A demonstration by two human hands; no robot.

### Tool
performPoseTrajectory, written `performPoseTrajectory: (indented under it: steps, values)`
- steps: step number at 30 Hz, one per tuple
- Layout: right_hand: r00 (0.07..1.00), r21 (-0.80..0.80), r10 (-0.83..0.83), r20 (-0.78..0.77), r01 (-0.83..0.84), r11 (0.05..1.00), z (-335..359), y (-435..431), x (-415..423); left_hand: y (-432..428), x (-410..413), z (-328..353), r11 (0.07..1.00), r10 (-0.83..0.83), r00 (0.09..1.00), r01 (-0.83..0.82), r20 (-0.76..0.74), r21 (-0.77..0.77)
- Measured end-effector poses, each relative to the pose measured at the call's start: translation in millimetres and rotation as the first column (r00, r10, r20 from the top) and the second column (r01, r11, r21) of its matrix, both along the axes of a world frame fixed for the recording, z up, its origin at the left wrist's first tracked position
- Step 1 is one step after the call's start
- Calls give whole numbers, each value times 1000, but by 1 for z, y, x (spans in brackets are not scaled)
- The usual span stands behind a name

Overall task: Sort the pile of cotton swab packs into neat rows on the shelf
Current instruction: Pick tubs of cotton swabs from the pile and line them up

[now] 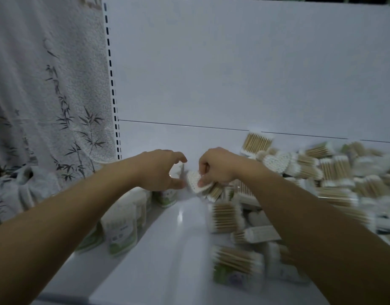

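A: Step?

B: Mid-transfer. Right hand (216, 168) pinches a heart-shaped pack (195, 181) of swabs, fingers curled over its top edge, thumb under. The pack is lifted clear of the shelf (180, 249), at the left edge of the pile (310, 172).

A: Left hand?

B: Left hand (158, 170) holds nothing. Fingers and thumb are spread in a wide C just beside the pack, facing it. Reads as a handover or a two-hand placement, my guess.

A: Sorted so far?

B: Bagged packs (121, 225) with green labels stand in a row along the left side, under the left forearm. The pile on the right is big and jumbled, boxes lying every way. Task is early, I'd say.

A: Next move needs?

B: Carry the heart pack left over the bare middle strip of the shelf and set it down square, either starting its own row or going by its like. I can't see another sorted heart pack; one more lies in the pile. Blur on the right side, so no counts.

A: Anything else?

B: Bamboo-print cloth (46, 95) hangs left of the shelf.
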State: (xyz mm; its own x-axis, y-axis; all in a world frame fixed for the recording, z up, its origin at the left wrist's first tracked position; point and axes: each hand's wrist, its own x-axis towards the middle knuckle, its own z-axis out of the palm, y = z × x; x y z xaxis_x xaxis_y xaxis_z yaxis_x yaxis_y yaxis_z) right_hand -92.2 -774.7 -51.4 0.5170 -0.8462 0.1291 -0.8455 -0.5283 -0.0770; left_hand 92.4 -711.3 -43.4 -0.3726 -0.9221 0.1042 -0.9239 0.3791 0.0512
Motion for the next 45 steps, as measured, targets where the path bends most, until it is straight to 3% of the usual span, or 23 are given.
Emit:
performPoseTrajectory:
  steps: [3,6,10,12,15,18,21,26,29,45]
  values:
    - [964,136,-1,266,-37,990,15,14,-16,1,-6,-2,999,-46,997,46,-54,-8]
    - [844,280,-51,534,-120,952,22,28,-26,2,-9,-4,995,-89,972,79,-217,-57]
    - [765,293,-69,641,-160,942,32,46,-22,6,-1,0,995,-80,889,43,-450,-92]
    - [777,244,-41,628,-146,959,35,57,-11,8,9,-1,995,-37,873,-12,-487,-99]
    - [885,59,5,466,-36,998,35,68,13,14,19,-6,988,-4,861,-74,-508,-133]
    - [928,-82,-9,373,43,996,36,75,32,25,33,-9,990,10,902,-69,-431,-122]
    - [963,-84,-96,253,120,989,24,79,43,42,60,-13,991,54,974,-79,-218,-108]
    - [986,20,-159,54,158,987,-11,84,77,81,83,-22,996,54,999,-54,-1,-76]
    - [980,57,-192,58,189,980,-21,82,92,94,89,-34,997,44,996,-38,80,-70]
    - [919,-40,-354,176,366,930,-47,85,105,82,117,-47,992,-90,995,92,32,-82]
